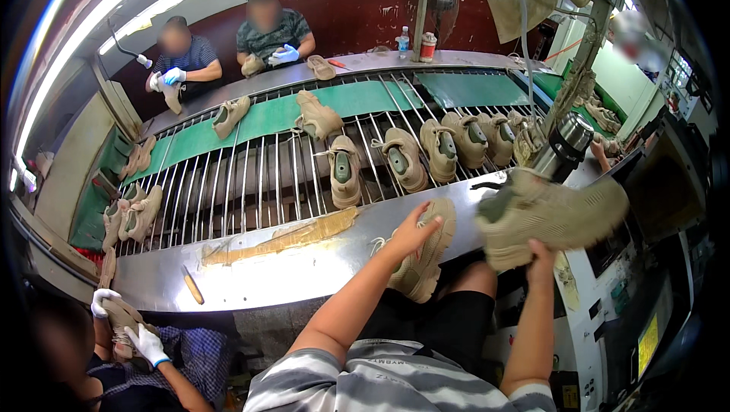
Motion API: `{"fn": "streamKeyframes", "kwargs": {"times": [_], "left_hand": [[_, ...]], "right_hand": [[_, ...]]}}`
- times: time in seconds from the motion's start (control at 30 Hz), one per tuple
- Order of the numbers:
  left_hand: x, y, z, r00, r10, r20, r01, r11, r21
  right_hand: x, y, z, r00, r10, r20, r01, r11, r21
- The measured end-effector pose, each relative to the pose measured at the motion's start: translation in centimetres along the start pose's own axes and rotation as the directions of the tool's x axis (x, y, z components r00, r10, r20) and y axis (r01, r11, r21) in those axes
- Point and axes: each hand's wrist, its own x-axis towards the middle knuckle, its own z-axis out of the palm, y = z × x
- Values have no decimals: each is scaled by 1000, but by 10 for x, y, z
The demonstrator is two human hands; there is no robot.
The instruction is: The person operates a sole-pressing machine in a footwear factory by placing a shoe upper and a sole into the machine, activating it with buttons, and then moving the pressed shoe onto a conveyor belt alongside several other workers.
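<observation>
My left hand (415,234) is closed on a beige shoe (426,264) at the metal ledge's near edge, above my lap. That shoe is tilted on its side, its pale sole turned to the right. To the right, my right hand (541,254) grips a second beige shoe (555,214) from below and holds it up. Motion blurs this shoe; its dark green inside shows at the left and its toe points right. Beyond my hands, a row of similar shoes (401,159) with green insoles stands on the metal rollers.
The metal ledge (258,279) bears a brown tape strip and a wooden-handled tool (193,288). A steel flask (564,142) stands at right, near a machine (669,176). Gloved co-workers hold shoes across the roller line (251,184) and at lower left. Green sheets (274,111) lie on the rollers.
</observation>
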Motion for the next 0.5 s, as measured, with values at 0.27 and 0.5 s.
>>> {"fn": "streamKeyframes", "kwargs": {"times": [0.27,0.5], "left_hand": [[-101,29,-92,964,223,-146,-230,419,-878],[-129,-85,-251,820,-277,-500,-363,423,-830]], "right_hand": [[-35,31,195,654,168,737,199,903,-382],[-37,119,96,887,173,427,222,651,-726]]}}
